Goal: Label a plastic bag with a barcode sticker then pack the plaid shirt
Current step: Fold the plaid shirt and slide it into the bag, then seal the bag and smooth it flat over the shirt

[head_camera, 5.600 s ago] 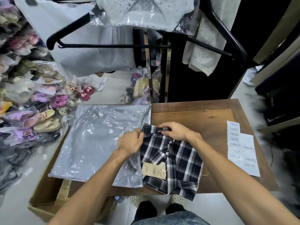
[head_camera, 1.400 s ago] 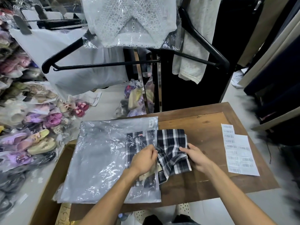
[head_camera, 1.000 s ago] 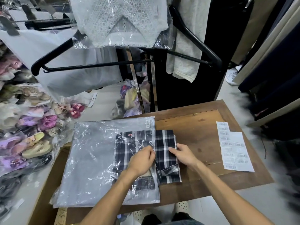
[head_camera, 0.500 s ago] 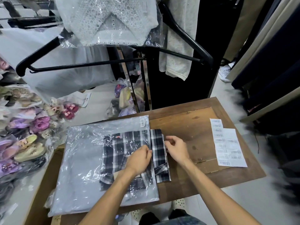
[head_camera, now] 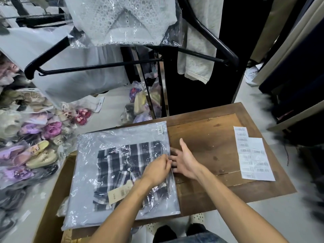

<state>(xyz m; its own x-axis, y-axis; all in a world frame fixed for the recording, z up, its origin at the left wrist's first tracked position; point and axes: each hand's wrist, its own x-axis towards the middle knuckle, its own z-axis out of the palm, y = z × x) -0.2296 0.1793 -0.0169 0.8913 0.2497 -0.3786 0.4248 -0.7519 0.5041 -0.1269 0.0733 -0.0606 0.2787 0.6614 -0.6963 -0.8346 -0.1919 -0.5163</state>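
Note:
A clear plastic bag (head_camera: 87,172) lies flat on the left half of the wooden table (head_camera: 210,137), with a barcode sticker (head_camera: 160,129) near its far right corner. The folded black-and-white plaid shirt (head_camera: 122,163) with a tan hang tag (head_camera: 119,192) lies wholly inside the bag. My left hand (head_camera: 156,170) rests on the bag and pinches its right open edge. Just outside that edge my right hand (head_camera: 184,160) is spread, palm up, with its fingertips at the opening and nothing in it.
Sheets of barcode stickers (head_camera: 252,155) lie at the table's right. A black hanger (head_camera: 98,66) and bagged white garments hang over the far edge. Bagged shoes (head_camera: 35,151) pile up at the left. A cardboard box (head_camera: 50,207) sits under the bag's left side.
The shirt has slid left from half outside the bag to fully inside it. My right hand has let go of the shirt and opened at the bag's mouth.

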